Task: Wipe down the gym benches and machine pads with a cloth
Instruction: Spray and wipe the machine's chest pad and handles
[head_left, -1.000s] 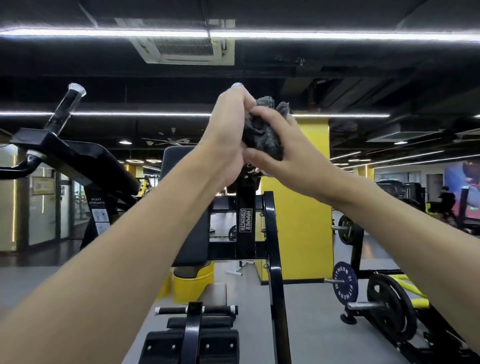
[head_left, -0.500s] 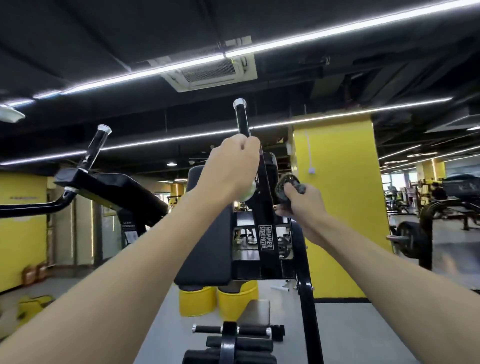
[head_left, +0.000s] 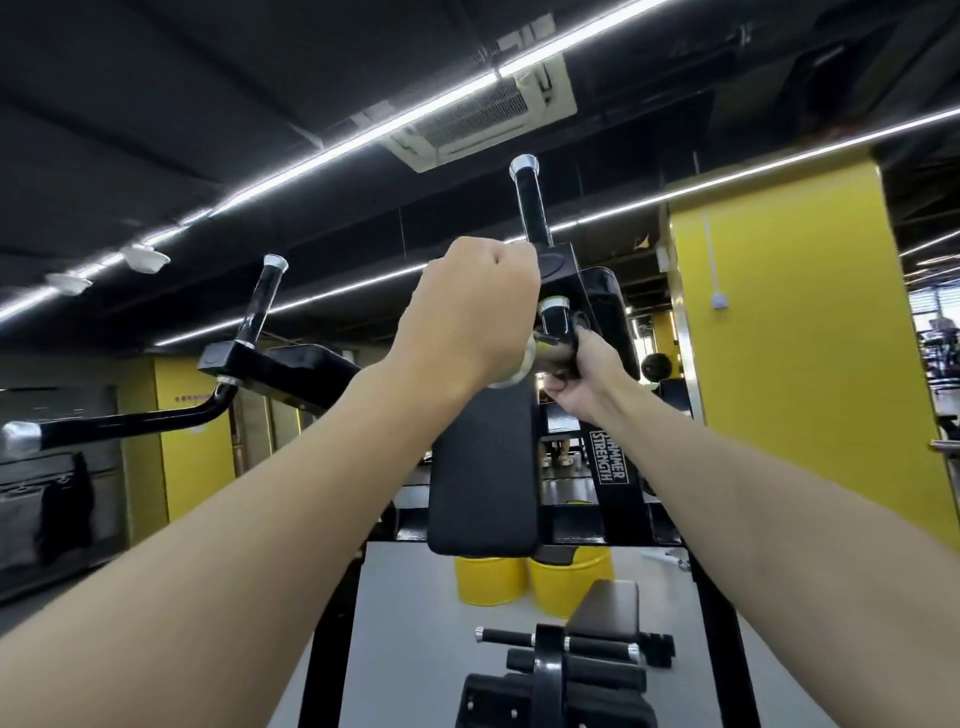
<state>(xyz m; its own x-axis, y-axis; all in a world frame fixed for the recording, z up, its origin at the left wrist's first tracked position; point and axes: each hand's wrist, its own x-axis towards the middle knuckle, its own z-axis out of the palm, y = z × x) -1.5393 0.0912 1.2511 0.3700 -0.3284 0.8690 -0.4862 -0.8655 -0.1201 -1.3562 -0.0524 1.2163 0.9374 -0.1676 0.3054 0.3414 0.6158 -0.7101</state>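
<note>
Left grip (head_left: 480, 306): fingers curled tight into a fist directly above the top edge of the back pad (head_left: 483, 467); the fist appears to wrap a horizontal handle (head_left: 511, 370), of which only a chrome end cap shows below the wrist; judged purpose: to steady the machine's arm while the other side is wiped.

Right grip (head_left: 579, 382): just right of the back pad's top corner; fingers curled round a short chrome-capped stub handle (head_left: 553, 317); a dark fold that appears to be the cloth (head_left: 575, 332) shows between fingers and stub, the rest being hidden in the palm; the cloth thus sits at the stub, pressed against it, a hold that suits a twisting wipe of a round bar; the cloth is off the face of the back pad.

Above the back pad: a tall upright handle (head_left: 530, 208) with a chrome cap.

Left of the back pad: a second lever arm (head_left: 291, 364), black, carrying its own upright handle.

Below the back pad: two yellow drums (head_left: 491, 577); a seat pad (head_left: 608, 608); a pale grey floor (head_left: 415, 623), smooth and matt.

Right of the back pad: a broad yellow column (head_left: 779, 338).

High above the back pad: a black ceiling with an air-conditioning cassette (head_left: 483, 114) and long light strips (head_left: 322, 156).
</note>
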